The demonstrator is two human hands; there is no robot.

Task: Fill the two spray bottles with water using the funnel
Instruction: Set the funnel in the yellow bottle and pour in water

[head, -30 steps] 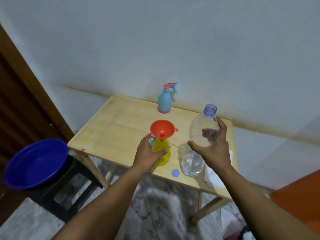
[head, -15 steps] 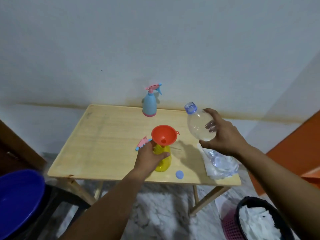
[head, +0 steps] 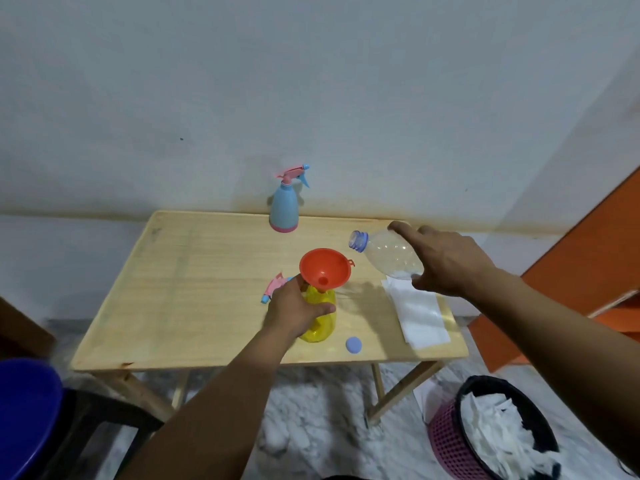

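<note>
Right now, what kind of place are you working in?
Probably a plain room in a home, not a workshop or lab. A small wooden folding table stands against a bare painted wall, on a marble-patterned floor, with a pink wastebasket of crumpled paper beside it.

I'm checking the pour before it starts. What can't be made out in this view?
- Water level in the yellow bottle: the left hand covers it.
- Lower half of the clear bottle: behind the right hand.
- Loose spray head: partly hidden by the left hand.
- Blue basin: cut off at the frame's left edge.
</note>
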